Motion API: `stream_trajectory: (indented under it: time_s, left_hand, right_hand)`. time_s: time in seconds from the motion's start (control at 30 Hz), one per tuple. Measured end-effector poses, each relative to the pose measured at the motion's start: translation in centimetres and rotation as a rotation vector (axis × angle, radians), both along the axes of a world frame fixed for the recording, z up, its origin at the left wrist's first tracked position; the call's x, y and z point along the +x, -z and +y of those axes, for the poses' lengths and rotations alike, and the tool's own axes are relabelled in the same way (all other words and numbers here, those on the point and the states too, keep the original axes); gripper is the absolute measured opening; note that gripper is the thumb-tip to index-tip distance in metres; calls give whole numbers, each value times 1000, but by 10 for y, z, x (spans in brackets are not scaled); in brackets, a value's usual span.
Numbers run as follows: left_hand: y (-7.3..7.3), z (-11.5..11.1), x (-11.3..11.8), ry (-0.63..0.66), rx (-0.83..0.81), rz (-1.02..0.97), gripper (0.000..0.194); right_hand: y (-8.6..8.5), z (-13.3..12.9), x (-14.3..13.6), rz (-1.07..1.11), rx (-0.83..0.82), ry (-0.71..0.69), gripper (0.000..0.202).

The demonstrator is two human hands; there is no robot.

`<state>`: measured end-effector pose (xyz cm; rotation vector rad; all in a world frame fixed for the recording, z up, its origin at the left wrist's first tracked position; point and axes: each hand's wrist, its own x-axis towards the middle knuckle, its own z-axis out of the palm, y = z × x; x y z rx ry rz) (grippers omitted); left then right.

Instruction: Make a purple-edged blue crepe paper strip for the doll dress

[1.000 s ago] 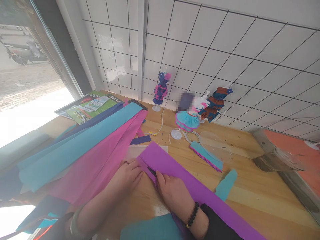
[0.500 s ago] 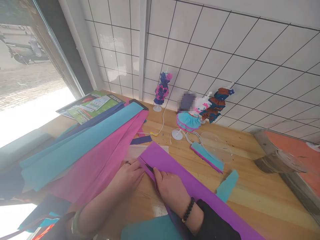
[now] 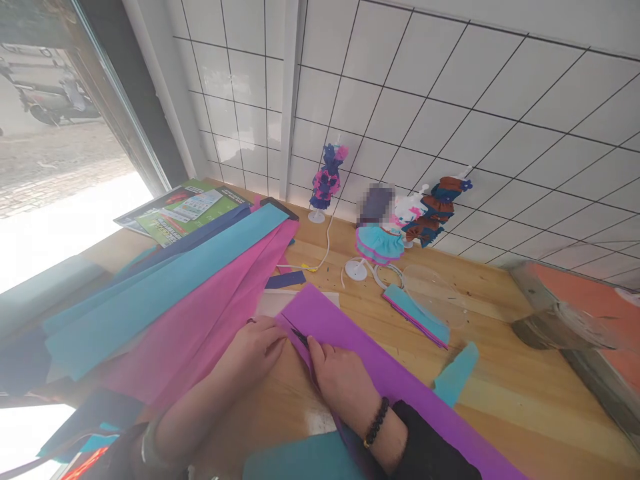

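A long folded purple sheet (image 3: 370,353) runs from the middle of the wooden table down to the lower right. My left hand (image 3: 257,350) pinches its left corner between thumb and fingers. On the sheet's near edge, my right hand (image 3: 340,380) is closed around dark scissors (image 3: 300,337), whose tips lie against the purple near that corner. The handles are hidden inside my fingers. A dark slit or line shows in the sheet just beyond the tips. Under my right forearm, a teal sheet (image 3: 305,459) lies at the bottom edge.
Pink (image 3: 200,317) and light-blue sheets (image 3: 165,287) are piled at the left, beside printed papers (image 3: 183,212). Small dressed stands (image 3: 325,180) line the tiled wall. Folded blue-pink strips (image 3: 416,316), a teal scrap (image 3: 456,375) and a white cable (image 3: 329,245) lie on the table.
The fingers of my left hand have curled a little at the sheet's corner. My right hand and the scissors stay almost where they were. The whole view has shifted slightly.
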<state>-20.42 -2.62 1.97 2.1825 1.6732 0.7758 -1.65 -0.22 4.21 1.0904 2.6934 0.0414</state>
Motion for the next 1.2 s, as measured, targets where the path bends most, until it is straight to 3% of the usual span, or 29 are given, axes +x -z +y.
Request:
stream_trajectory:
  time_s: [1.2]
  left_hand:
    - [0, 2, -4, -1, -18, -80, 23]
  right_hand:
    - [0, 1, -9, 35, 7, 10, 37]
